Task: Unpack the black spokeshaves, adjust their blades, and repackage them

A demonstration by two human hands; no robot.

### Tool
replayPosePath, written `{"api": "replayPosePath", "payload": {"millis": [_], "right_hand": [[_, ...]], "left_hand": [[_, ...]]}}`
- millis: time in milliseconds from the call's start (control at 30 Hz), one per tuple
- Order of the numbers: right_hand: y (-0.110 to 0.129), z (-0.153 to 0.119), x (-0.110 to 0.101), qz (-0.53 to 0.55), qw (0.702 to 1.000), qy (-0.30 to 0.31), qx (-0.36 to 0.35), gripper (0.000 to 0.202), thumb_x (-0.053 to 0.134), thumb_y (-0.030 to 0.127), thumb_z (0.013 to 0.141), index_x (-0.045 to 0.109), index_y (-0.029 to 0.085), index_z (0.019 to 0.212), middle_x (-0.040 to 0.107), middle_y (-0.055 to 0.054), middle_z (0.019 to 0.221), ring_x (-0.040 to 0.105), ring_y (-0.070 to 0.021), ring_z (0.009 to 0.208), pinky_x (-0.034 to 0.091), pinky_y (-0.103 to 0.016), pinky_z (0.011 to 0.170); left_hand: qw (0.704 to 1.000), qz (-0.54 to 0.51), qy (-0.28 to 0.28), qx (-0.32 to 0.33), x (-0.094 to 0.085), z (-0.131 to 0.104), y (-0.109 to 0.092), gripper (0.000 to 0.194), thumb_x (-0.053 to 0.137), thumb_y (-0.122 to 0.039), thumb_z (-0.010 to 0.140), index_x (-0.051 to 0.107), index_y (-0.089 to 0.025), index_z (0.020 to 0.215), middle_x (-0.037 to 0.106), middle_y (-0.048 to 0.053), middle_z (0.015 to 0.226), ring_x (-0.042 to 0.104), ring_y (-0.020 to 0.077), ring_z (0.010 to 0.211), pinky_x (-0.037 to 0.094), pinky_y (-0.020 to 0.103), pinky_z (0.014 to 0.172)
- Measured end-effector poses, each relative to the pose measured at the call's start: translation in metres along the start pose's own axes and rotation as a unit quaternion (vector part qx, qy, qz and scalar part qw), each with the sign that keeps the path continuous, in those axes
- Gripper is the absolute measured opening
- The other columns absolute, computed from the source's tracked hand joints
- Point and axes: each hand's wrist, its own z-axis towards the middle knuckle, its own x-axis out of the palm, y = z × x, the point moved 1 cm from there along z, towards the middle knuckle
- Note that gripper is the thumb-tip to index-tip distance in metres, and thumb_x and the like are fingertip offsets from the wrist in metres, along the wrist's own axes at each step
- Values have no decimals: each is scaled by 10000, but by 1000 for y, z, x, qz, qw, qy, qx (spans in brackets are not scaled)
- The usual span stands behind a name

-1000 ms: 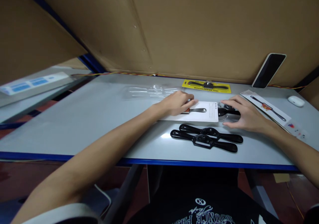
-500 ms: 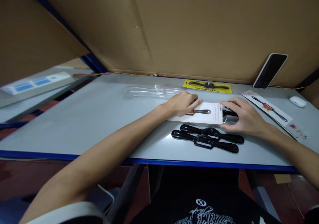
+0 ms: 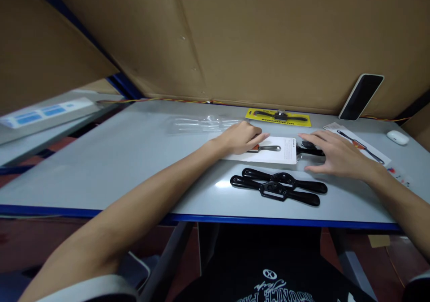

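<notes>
My left hand (image 3: 242, 137) has its fingers curled on the left part of a white printed card (image 3: 285, 152) lying on the table. To the right, my right hand (image 3: 337, 153) is spread with thumb and fingers apart, around the end of a black-handled tool (image 3: 311, 151) that sticks out past the card's right edge. Clear plastic shows beside that tool. Nearer the front edge, two black spokeshave-like tools (image 3: 278, 176) (image 3: 273, 187) lie side by side. Whether my right fingers touch the black handle is hard to tell.
Behind the hands are a yellow carded tool (image 3: 278, 117) and clear plastic shells (image 3: 204, 123). At right lie another printed card (image 3: 364, 147) and a white earphone case (image 3: 397, 137). A phone (image 3: 361, 97) leans on the cardboard wall. A white box (image 3: 49, 111) sits far left.
My right hand has moved slightly right, away from the card's edge, and its fingers have opened wider. More of the black handle shows. My left hand stays on the card.
</notes>
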Motion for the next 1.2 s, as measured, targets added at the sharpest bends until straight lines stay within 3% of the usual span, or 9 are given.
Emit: {"api": "replayPosePath", "payload": {"millis": [133, 333, 533, 900, 1100, 1200], "right_hand": [[-14, -3, -4, -11, 999, 23, 37, 763, 730, 576, 825, 548, 291, 1509, 664, -126, 1243, 646, -384, 1110, 541, -566, 937], [-29, -4, -5, 40, 997, 29, 66, 753, 760, 629, 777, 596, 280, 1424, 603, -122, 1199, 652, -342, 1000, 553, -540, 909], [-34, -6, 5, 66, 997, -8, 46, 707, 764, 574, 803, 573, 320, 1434, 589, -98, 1175, 632, -330, 1005, 538, -562, 931], [-24, -5, 10, 76, 996, -34, 31, 662, 791, 508, 780, 615, 290, 1380, 598, -93, 1147, 640, -320, 1002, 549, -533, 911], [-12, -3, 10, 79, 996, -46, 21, 623, 788, 456, 771, 619, 242, 1331, 595, -95, 1106, 639, -300, 965, 561, -498, 863], [-6, -2, 8, 75, 996, -49, 18, 616, 782, 446, 778, 610, 234, 1330, 591, -102, 1126, 647, -297, 967, 565, -496, 870]], "left_hand": [[1000, -15, 2, 11, -4, -4, 13, 561, 319, -544, 1027, 563, -196, 660, 583, 59, 626, 408, 158, 550, 277, 333, 604], [999, 15, 49, -15, -10, -8, 35, 578, 384, -676, 938, 516, -210, 622, 453, 11, 541, 353, 149, 507, 215, 329, 577], [999, -25, 17, -10, -6, -6, 40, 533, 392, -623, 960, 561, -206, 675, 509, 22, 579, 417, 160, 539, 249, 327, 579], [998, -47, -12, -36, 2, -5, 22, 517, 272, -543, 1013, 416, -227, 630, 453, 21, 567, 384, 173, 547, 253, 335, 610], [997, -13, -25, -73, 1, -7, 6, 548, 250, -533, 1018, 514, -219, 654, 432, 29, 565, 351, 183, 539, 232, 341, 606], [996, 24, -8, -91, 5, -6, 5, 616, 224, -573, 1018, 618, -201, 724, 495, 53, 599, 413, 202, 564, 257, 336, 614]]}}
